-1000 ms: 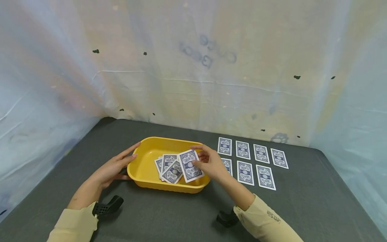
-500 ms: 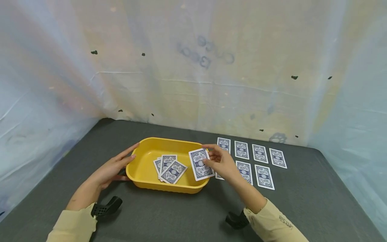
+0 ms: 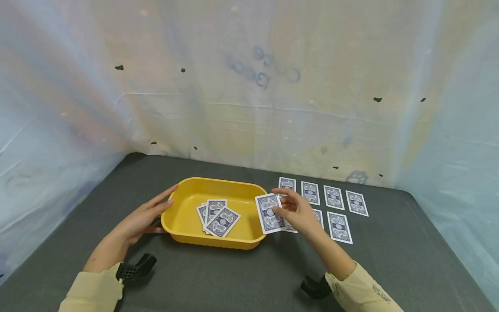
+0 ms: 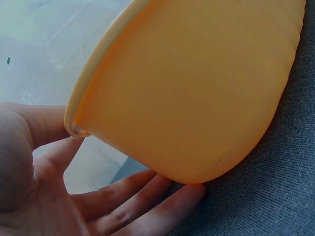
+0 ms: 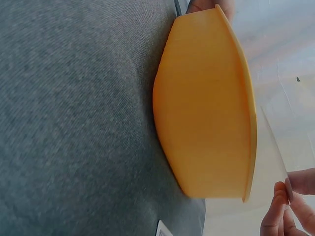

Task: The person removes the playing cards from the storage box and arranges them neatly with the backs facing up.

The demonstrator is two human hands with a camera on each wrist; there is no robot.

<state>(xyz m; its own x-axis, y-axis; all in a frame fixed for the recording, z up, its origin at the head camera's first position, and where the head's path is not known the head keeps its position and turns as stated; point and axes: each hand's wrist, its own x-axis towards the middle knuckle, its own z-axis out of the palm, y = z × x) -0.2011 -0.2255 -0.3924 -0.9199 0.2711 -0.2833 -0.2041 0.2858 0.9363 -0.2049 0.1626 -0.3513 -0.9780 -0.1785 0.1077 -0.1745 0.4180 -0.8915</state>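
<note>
We hold one playing card (image 3: 269, 213) pinched between thumb and fingertips of our right hand (image 3: 297, 211), face down, just past the right rim of the yellow tub (image 3: 183, 225). Our left hand (image 3: 137, 221) lies with straight fingers against the tub's left wall, steadying it. Inside the tub a small fan of cards (image 3: 217, 213) rests on the floor. To the right of the tub, face-down cards on the grey mat (image 3: 323, 203) form two rows (the near row's slot closest to the tub is partly hidden by our hand). To do this well, we judge it best to carry the card low and flat, keeping the pinch light at one edge so that neighbouring cards are not nudged.
</note>
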